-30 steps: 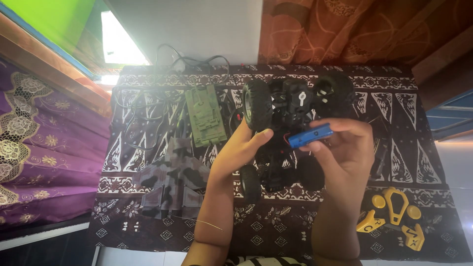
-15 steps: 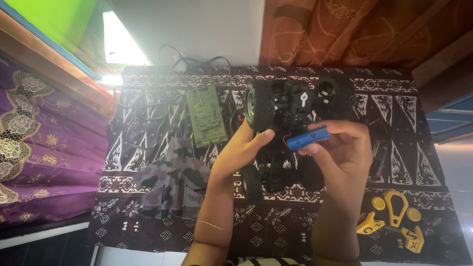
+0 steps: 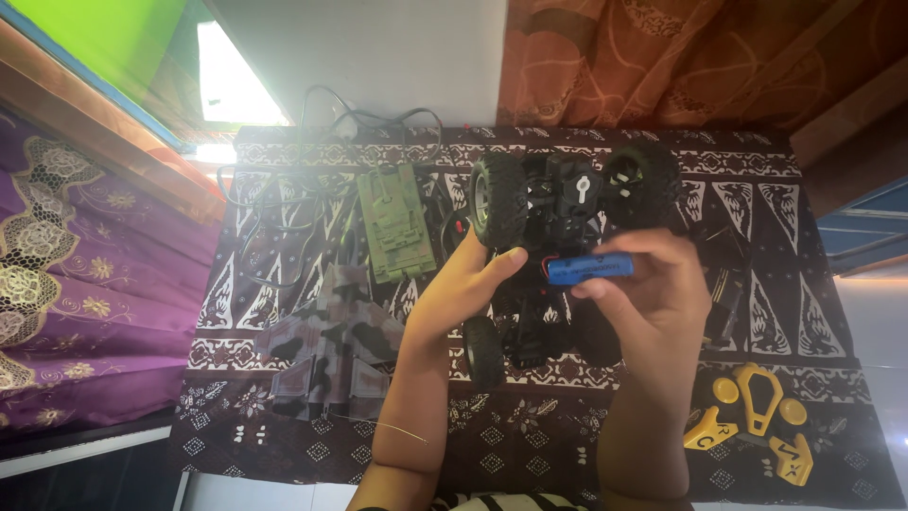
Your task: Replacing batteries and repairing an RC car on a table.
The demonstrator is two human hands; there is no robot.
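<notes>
A small blue cylindrical battery pack [image 3: 590,268] is pinched between the thumb and fingertips of the right hand [image 3: 653,293], held level just above the upturned toy truck [image 3: 558,246]; a short red lead can be made out at its left end. The left hand [image 3: 468,284] is closed loosely around the truck's near-left side, its thumb pressed against the big knobbly front wheel [image 3: 498,201], so the chassis is steadied belly-up on the patterned black cloth [image 3: 530,426]. The step in hand is judged to be the handling of the battery at the truck's underside; whether the pack is going in or coming out cannot be told. For a fit, the pack would need to be lined up with the compartment and the lead kept clear of pinching, the chassis being held firm throughout. Further out, a green toy tank [image 3: 395,222] is seen to the left, a camouflage toy jet [image 3: 331,350] nearer, a tangle of black cables [image 3: 312,170] at the far left, and yellow plastic parts [image 3: 757,421] at the near right corner.
</notes>
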